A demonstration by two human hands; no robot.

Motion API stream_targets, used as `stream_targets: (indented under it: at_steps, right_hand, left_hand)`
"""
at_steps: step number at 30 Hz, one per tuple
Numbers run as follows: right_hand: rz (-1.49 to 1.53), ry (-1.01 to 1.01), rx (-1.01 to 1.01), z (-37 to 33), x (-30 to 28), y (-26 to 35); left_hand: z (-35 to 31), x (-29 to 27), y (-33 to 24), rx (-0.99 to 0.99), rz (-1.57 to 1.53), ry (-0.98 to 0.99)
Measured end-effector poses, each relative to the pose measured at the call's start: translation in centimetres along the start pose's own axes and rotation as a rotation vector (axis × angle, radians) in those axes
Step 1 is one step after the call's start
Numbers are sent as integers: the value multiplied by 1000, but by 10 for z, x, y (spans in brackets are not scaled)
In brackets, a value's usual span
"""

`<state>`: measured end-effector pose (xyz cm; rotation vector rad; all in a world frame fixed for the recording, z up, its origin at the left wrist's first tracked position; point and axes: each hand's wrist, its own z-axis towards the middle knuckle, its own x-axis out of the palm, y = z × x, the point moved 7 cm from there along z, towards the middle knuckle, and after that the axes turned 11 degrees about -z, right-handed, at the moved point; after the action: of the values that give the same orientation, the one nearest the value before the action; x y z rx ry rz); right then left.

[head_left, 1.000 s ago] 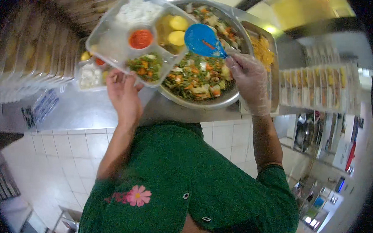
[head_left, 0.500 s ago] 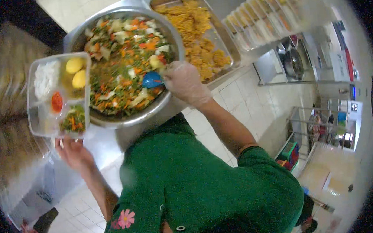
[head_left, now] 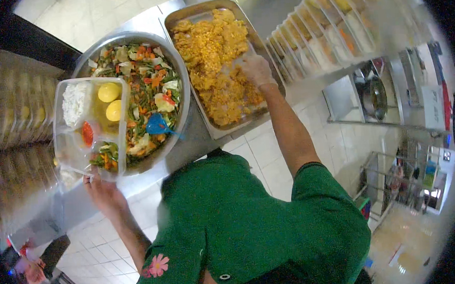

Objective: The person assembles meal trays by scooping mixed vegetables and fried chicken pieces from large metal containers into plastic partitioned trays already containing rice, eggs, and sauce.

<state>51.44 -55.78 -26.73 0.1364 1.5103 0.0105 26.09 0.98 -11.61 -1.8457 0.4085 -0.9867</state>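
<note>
My left hand [head_left: 104, 194] grips the lower edge of a clear plastic compartment meal tray [head_left: 57, 136], tilted over the left part of a steel bowl. In its compartments lie white rice [head_left: 77, 104], two yellow egg-like rounds [head_left: 113, 110], red sauce [head_left: 87, 134] and chopped vegetables [head_left: 105, 155]. The big bowl [head_left: 184, 92] is full of mixed vegetables [head_left: 145, 69], and a blue scoop [head_left: 157, 124] rests in them near the right rim. My right hand [head_left: 258, 71], in a clear glove, reaches over golden fried pieces [head_left: 216, 49] in a rectangular steel pan [head_left: 209, 123]; its fingertips are blurred against the food.
Filled clear meal trays [head_left: 325, 32] stand stacked at the far right of the steel counter [head_left: 171, 158]. More stacked trays [head_left: 20, 113] rise at the left. Beyond the counter on the right are metal shelves [head_left: 390, 168] and a large metal pan [head_left: 375, 99].
My right hand has let go of the blue scoop and moved right to the pan of fried pieces. The scoop stays in the vegetables. My left hand still holds the meal tray.
</note>
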Motion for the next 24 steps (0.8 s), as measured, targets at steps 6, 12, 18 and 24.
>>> stream_targets:
  at_steps: [6, 12, 18, 24]
  right_hand:
    - [70, 276, 23, 19, -13, 99]
    - [155, 52, -347, 3, -28, 91]
    - [401, -60, -18, -7, -74, 46]
    - [946, 202, 88, 10, -133, 15]
  left_hand:
    - [-51, 45, 22, -23, -103, -111]
    - [-66, 74, 29, -23, -76, 3]
    - [-60, 93, 32, -130, -99, 112]
    - [-39, 92, 49, -219, -93, 226]
